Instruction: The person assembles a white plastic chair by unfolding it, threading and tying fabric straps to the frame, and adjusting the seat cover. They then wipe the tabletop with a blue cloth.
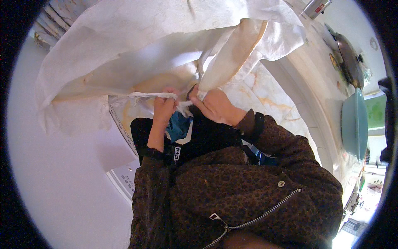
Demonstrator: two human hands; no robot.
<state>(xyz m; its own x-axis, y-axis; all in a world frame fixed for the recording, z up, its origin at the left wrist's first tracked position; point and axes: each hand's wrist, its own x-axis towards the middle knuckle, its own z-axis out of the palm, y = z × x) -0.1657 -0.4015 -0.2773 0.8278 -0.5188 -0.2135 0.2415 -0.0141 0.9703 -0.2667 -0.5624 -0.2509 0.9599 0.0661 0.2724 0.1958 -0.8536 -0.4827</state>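
Observation:
A large, thin white sheet (166, 25), cloth or soft plastic, spreads out in front of me with yellowish stains and a tan-edged fold at its right. My left hand (164, 107) is closed around a gathered, twisted edge of it. Just to the right, my right hand (216, 107) pinches another bunched part, its fingers curled in. A short white end hangs between the two hands, which are close together but apart. Whether that end is knotted, I cannot tell. Below it shows a teal thing with a pale edge (179, 126), partly covered by my sleeve and dark clothing.
Along the right runs a pale counter (304, 68) carrying a teal basin (355, 124), a dark lidded pan (349, 58) and a metal cylinder (317, 7). A white wall (62, 174) stands close on the left, with a white box-like object (122, 179) beside my left arm. Marbled floor tiles (269, 97) lie below.

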